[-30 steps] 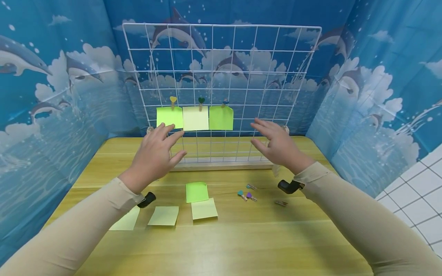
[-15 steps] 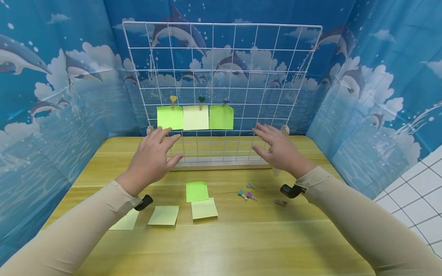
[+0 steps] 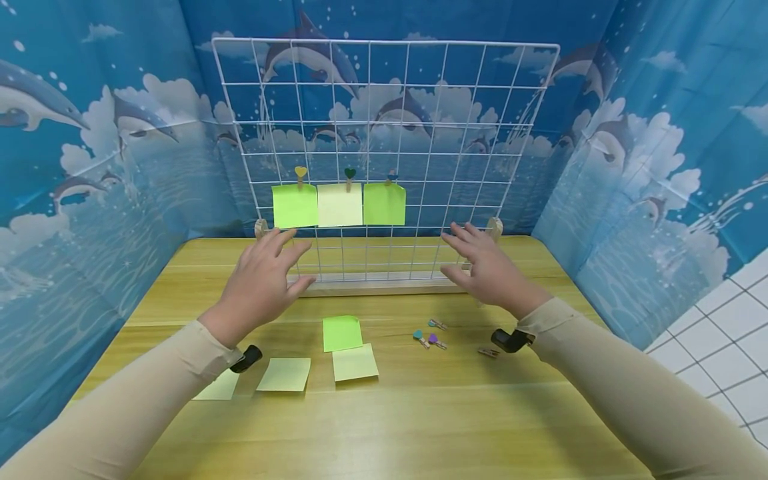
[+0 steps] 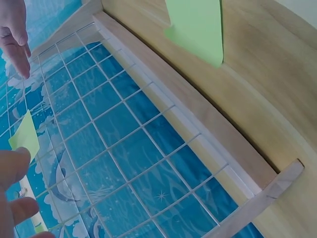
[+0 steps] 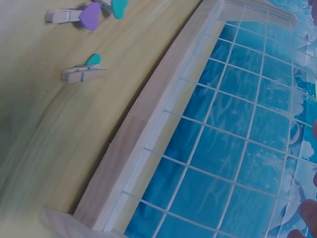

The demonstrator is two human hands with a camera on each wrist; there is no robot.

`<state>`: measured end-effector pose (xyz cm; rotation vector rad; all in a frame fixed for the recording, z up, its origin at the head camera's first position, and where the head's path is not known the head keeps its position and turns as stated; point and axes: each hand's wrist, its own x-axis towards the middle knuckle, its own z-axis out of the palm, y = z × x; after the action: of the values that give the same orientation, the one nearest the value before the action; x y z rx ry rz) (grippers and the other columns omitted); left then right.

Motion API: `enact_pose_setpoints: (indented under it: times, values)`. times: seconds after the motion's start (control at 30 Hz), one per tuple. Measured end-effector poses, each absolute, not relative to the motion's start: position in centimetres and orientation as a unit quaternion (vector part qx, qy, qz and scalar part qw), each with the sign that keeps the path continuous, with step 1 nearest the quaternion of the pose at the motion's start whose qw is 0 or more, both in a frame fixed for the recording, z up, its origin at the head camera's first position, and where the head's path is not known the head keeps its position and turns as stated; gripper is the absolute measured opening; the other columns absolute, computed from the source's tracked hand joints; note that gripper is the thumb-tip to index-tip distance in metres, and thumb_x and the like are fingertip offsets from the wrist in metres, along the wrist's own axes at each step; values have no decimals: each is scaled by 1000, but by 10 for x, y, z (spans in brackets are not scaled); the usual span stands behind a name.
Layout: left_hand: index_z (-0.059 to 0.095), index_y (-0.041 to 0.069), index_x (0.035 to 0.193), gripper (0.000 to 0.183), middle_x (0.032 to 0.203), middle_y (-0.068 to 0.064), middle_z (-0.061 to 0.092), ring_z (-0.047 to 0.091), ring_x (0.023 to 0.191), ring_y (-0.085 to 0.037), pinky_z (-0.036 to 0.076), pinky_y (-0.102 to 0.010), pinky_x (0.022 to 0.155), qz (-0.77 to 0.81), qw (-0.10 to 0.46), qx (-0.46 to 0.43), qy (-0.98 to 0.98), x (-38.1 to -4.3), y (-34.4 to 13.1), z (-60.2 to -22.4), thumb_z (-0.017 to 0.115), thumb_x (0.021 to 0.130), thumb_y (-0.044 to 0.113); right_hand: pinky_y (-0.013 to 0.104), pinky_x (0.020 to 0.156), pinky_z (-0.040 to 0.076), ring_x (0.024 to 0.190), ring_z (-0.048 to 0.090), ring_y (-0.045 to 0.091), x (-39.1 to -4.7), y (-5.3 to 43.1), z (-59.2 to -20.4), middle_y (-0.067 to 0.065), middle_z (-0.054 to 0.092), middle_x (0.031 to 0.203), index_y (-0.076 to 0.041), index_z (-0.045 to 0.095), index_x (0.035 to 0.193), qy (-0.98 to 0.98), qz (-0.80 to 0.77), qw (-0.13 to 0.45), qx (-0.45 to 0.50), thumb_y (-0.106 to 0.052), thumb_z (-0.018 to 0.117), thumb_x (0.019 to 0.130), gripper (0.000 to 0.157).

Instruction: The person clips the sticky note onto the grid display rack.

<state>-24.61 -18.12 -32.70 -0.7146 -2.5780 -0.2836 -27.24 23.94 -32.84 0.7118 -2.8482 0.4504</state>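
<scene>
My left hand [image 3: 255,283] hovers in front of the lower left of a white wire grid panel [image 3: 425,153], holding nothing, its fingers spread. Opposite it, my right hand [image 3: 495,272] is likewise spread before the panel's lower right. Three sticky notes hang in a row on the wires: a bright green note [image 3: 295,208], a pale yellow note [image 3: 340,207] and a darker green note [image 3: 385,207]. They are clipped by a yellow heart clothespin [image 3: 301,175], a dark green heart clothespin [image 3: 350,175] and a blue-topped clothespin [image 3: 393,177]. In the left wrist view, left fingers [image 4: 15,166] show at the edge.
On the wooden table [image 3: 384,427] lie a green note [image 3: 342,334] overlapping a pale yellow note [image 3: 355,363], with other yellow notes [image 3: 285,375] to the left. Several small clothespins, including a purple heart clothespin [image 5: 90,16], lie at right. A wooden base [image 3: 390,287] supports the panel.
Both hands have lowered a little. The left has drifted slightly left and away from the bright green note, which now shows whole. Notes and clothespins stay where they were.
</scene>
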Motion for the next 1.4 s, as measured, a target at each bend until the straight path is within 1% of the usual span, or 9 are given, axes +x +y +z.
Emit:
enact_pose_setpoints:
  times: [0.23, 0.43, 0.73, 0.87, 1.03, 1.13, 1.23, 1.3, 1.4]
  values:
    - [61, 11, 147, 56, 157, -24, 50, 41, 148, -52, 37, -75, 114, -99, 207, -253, -940, -244, -183, -331, 71, 100, 40, 70, 128, 9, 162, 11, 50, -271, 243, -338, 20, 22, 174, -11, 36, 165, -956, 145, 80, 242, -43, 63, 106, 72]
    - [60, 11, 148, 60, 159, -24, 48, 40, 149, -52, 37, -73, 115, -89, 192, -250, -945, -243, -186, -336, 74, 98, 41, 68, 130, 7, 162, 9, 49, -269, 244, -343, 19, 19, 175, -10, 37, 165, -955, 142, 77, 247, -41, 65, 105, 73]
    - [55, 12, 152, 64, 162, -24, 43, 31, 155, -52, 34, -73, 118, -74, 147, -237, -958, -241, -193, -342, 71, 100, 45, 67, 130, 6, 163, 6, 49, -266, 244, -348, 19, 16, 176, -12, 35, 165, -957, 140, 66, 244, -42, 65, 105, 74]
    - [54, 11, 153, 66, 161, -26, 44, 31, 154, -53, 34, -73, 118, -66, 133, -233, -961, -241, -196, -347, 73, 99, 44, 69, 129, 8, 162, 8, 51, -266, 246, -353, 21, 18, 175, -10, 35, 165, -956, 145, 63, 246, -39, 67, 105, 74]
    - [55, 9, 152, 70, 158, -26, 48, 37, 150, -54, 38, -73, 114, -53, 119, -234, -964, -241, -203, -355, 76, 97, 45, 71, 126, 17, 160, 15, 53, -264, 249, -360, 22, 22, 174, -9, 37, 164, -956, 141, 54, 251, -37, 66, 105, 72]
    - [54, 9, 153, 70, 156, -26, 50, 41, 148, -53, 39, -73, 113, -45, 106, -238, -964, -240, -207, -359, 75, 97, 46, 71, 124, 25, 158, 22, 52, -260, 253, -364, 22, 28, 172, -11, 40, 163, -957, 134, 44, 255, -35, 66, 105, 68]
    - [51, 9, 155, 70, 158, -26, 48, 41, 148, -55, 37, -74, 115, -47, 78, -236, -968, -237, -213, -364, 72, 99, 47, 70, 119, 34, 156, 30, 50, -255, 257, -369, 22, 34, 169, -12, 44, 162, -958, 123, 32, 259, -32, 67, 105, 64]
    - [49, 10, 157, 70, 160, -26, 46, 38, 148, -57, 33, -74, 118, -52, 53, -230, -970, -235, -219, -368, 69, 101, 47, 69, 117, 37, 153, 34, 51, -253, 260, -372, 22, 39, 167, -12, 47, 160, -958, 117, 22, 261, -29, 67, 105, 61]
    - [48, 10, 158, 70, 161, -27, 45, 38, 148, -57, 32, -74, 118, -57, 19, -220, -974, -234, -228, -373, 68, 101, 48, 67, 115, 41, 148, 43, 50, -248, 265, -378, 22, 47, 162, -13, 51, 157, -961, 113, -2, 254, -27, 68, 104, 57]
